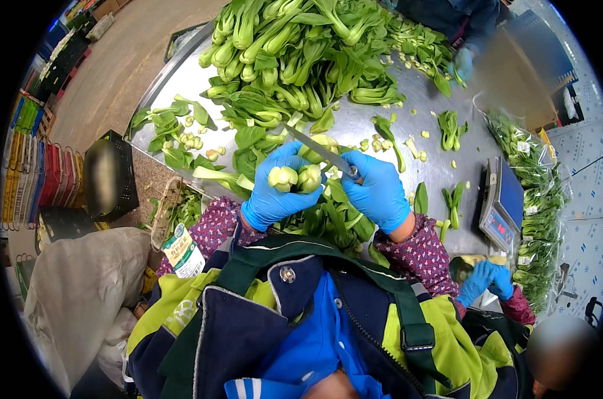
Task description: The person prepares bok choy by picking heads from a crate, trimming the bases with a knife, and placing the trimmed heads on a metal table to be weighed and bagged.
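My left hand (267,203), in a blue glove, is closed around several heads of bok choy (283,178), their pale cut bases turned toward me. My right hand (381,193), gloved in blue too, grips a knife (314,147) by its handle. The blade slants up to the left, across the bok choy at the far side of my left hand. Beyond my hands a large heap of bok choy (295,60) lies on the metal table (424,136). Loose leaves (344,223) and cut stem ends (192,141) are scattered around and below my hands.
To the right stand a digital scale (504,206) and a row of bagged bok choy (537,199). One co-worker's gloved hands (484,282) work at lower right; another's gloved hand (462,65) is at the far right. Left of the table are a black crate (118,176) and a whitish sack (82,286).
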### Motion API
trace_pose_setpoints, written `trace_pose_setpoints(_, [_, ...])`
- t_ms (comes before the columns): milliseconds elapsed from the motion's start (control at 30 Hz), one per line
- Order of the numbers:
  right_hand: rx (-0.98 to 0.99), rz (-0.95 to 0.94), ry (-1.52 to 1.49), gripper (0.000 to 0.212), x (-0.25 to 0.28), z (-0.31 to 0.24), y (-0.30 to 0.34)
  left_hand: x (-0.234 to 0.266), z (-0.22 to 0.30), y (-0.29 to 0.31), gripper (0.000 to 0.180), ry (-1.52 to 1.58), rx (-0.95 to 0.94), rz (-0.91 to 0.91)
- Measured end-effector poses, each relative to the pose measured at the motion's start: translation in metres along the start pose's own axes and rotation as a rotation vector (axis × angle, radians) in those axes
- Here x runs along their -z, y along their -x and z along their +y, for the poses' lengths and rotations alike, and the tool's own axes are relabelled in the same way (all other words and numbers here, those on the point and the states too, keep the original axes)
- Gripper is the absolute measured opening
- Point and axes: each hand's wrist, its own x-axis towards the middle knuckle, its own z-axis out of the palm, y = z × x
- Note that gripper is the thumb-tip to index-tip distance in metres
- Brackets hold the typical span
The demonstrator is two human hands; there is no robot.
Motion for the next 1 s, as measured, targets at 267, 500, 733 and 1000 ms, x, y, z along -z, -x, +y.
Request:
trace_pose_setpoints(267, [-0.333, -0.234, 0.099, 0.027, -0.022, 0.094, 0.005, 0.005, -0.005, 0.0, 0.023, -0.027, -0.177, -0.059])
trace_pose_setpoints(500, [-0.193, 0.124, -0.544, 0.033, -0.015, 0.016, 0.001, -0.009, -0.013, -0.003, 0.03, -0.173, -0.231, -0.173])
trace_pose_setpoints(733, [-0.406, 0.203, -0.84, 0.028, 0.01, 0.042, -0.008, 0.036, -0.012, -0.019, 0.041, 0.252, 0.273, 0.163])
trace_pose_setpoints(1000, [-0.334, 0.131, -0.605, 0.021, -0.022, 0.011, -0.024, 0.002, -0.015, -0.017, 0.044, 0.414, 0.53, 0.001])
